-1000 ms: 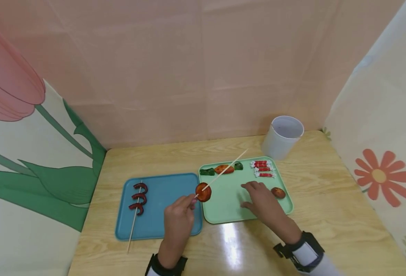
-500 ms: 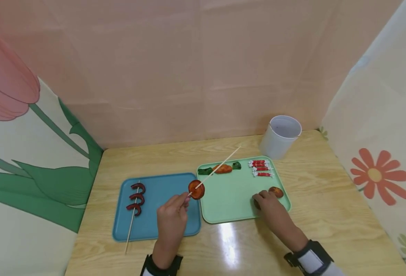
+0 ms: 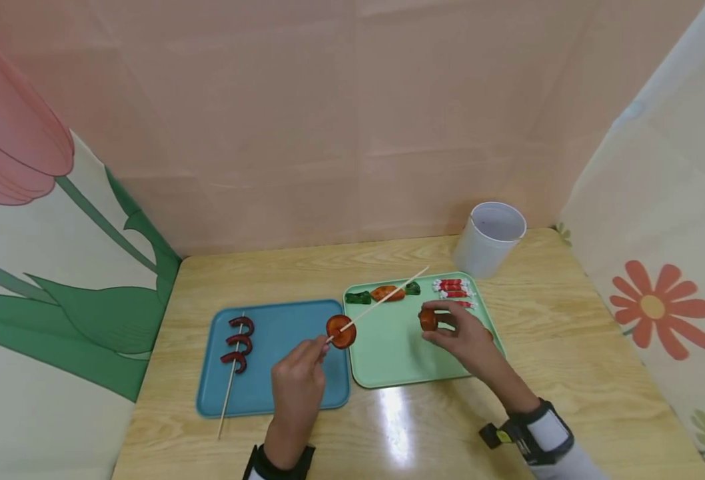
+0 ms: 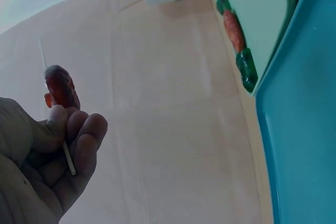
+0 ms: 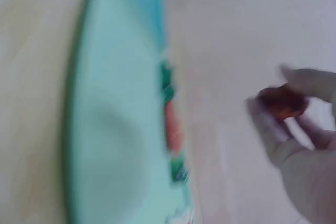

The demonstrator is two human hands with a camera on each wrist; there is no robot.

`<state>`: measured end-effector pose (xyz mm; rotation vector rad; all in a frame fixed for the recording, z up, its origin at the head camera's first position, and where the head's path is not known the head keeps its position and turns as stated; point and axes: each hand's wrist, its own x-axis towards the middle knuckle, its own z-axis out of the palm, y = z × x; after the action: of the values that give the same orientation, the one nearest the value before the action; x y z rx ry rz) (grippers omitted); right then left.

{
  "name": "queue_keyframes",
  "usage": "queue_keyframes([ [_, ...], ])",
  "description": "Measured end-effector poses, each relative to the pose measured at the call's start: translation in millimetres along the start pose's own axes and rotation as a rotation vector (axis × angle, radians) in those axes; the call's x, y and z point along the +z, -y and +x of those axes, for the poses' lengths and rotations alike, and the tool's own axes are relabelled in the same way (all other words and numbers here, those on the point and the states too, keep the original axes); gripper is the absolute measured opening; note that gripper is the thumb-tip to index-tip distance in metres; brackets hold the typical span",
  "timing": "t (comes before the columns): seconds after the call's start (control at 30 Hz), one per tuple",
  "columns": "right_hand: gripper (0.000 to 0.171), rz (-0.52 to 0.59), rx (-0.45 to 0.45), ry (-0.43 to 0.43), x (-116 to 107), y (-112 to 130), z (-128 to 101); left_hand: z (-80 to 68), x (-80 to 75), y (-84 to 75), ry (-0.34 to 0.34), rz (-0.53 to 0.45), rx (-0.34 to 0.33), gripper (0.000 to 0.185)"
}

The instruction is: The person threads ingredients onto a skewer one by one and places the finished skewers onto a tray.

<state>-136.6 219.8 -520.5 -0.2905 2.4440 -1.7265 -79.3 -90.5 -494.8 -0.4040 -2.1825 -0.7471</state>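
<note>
From the head camera, the left hand [image 3: 297,380] pinches the near end of a wooden stick [image 3: 382,300] with a round red slice [image 3: 341,331] threaded on it, held over the gap between the blue tray [image 3: 280,393] and the green tray [image 3: 388,363]. The right hand [image 3: 463,333] pinches a small brown piece [image 3: 428,320] above the green tray, near the stick's far end.

In the left wrist view, the curled fingers [image 4: 79,140] grip the stick [image 4: 68,158], the slice [image 4: 60,86] just above them.

The right wrist view is blurred; fingertips [image 5: 265,124] hold the brown piece [image 5: 282,101] beside the green tray [image 5: 110,124].
</note>
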Motion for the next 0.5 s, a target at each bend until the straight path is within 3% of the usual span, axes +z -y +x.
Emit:
queue_keyframes([
  [0.1, 0.05, 0.278, -0.05, 0.002, -5.7, 26.2, 2.2, -1.4, 0.1, 0.1, 0.01, 0.001, 0.001, 0.018],
  [0.27, 0.044, 0.68, -0.265, 0.078, -10.9, 59.2, 11.0, -2.8, -0.1, -1.4, 0.037, 0.006, -0.018, 0.016],
  [0.37, 0.044, 0.786, -0.338, 0.104, -10.9, 71.3, 17.7, -3.4, 0.2, -2.4, 0.055, 0.002, -0.033, 0.017],
  [0.5, 0.045, 0.829, -0.347, 0.079, -9.9, 82.1, 22.4, -3.7, 0.6, -3.2, 0.067, -0.001, -0.035, 0.018],
])
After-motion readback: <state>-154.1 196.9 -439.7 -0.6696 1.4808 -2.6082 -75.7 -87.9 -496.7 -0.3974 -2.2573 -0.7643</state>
